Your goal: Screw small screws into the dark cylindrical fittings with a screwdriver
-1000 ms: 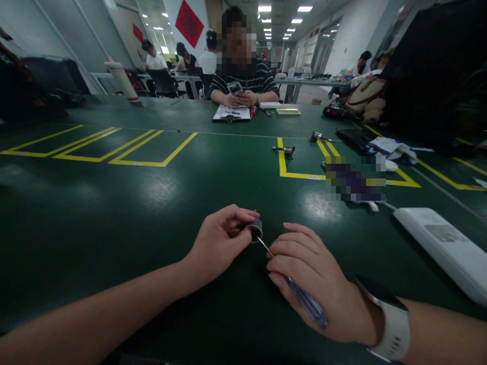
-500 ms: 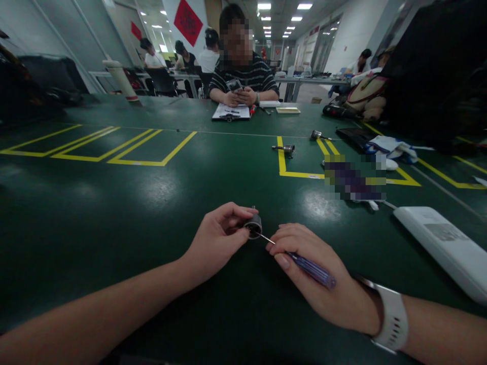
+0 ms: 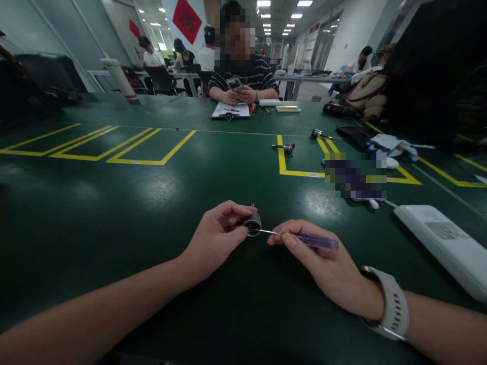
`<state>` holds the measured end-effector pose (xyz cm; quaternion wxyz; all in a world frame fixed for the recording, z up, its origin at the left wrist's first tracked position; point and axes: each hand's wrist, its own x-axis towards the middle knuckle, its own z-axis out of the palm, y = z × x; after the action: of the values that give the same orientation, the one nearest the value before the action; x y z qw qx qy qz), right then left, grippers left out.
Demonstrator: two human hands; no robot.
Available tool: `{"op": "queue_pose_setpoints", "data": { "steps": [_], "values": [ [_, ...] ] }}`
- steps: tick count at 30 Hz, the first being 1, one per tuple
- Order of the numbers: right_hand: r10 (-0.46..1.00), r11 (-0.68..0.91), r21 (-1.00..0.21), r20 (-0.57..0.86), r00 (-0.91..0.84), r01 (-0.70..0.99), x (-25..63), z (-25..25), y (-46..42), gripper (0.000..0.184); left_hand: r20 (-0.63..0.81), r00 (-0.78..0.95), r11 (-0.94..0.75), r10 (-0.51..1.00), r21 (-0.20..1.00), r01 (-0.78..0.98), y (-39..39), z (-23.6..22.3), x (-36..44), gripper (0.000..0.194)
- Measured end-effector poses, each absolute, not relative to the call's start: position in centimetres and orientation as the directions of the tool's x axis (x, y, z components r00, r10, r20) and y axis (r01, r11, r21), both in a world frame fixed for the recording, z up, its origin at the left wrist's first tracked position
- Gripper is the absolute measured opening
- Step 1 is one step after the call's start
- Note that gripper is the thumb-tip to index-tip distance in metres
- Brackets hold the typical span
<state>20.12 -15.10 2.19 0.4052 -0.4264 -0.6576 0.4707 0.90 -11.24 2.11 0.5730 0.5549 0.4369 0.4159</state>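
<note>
My left hand (image 3: 216,235) grips a small round metal housing (image 3: 255,219) between thumb and fingers, its open end facing me and slightly right. In my right hand (image 3: 315,253) is a screwdriver (image 3: 314,241) with a clear purple handle, held between thumb and fingers. The thin shaft reaches left, and its tip is inside the mouth of the housing. What the tip touches in there is too small and dark to tell. A pale watch strap circles my right wrist.
Two similar metal parts (image 3: 289,148) lie near the yellow tape (image 3: 281,162) on the green table (image 3: 160,218). A blurred-out phone-like object and a white power bank (image 3: 441,243) are at the right. Across the table a person (image 3: 243,76) holds a phone above a clipboard (image 3: 230,111).
My right hand has turned, so the screwdriver's handle has swung up and now lies nearly level. My left hand and the housing have barely moved.
</note>
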Motion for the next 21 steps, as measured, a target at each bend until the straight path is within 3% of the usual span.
{"op": "queue_pose_setpoints", "data": {
  "steps": [9, 21],
  "values": [
    [0.921, 0.283, -0.935, 0.201, -0.334, 0.216, 20.02, 2.12, -15.44, 0.016, -0.062, 0.24, 0.067, 0.969, 0.998, -0.015, -11.28, 2.14, 1.05, 0.019],
    [0.937, 0.272, -0.93, 0.197, -0.287, 0.249, 19.95, 2.27, -15.31, 0.016, -0.055, 0.22, 0.055, 0.974, 0.998, 0.007, -11.39, 2.38, 1.16, 0.018]
  ]
}}
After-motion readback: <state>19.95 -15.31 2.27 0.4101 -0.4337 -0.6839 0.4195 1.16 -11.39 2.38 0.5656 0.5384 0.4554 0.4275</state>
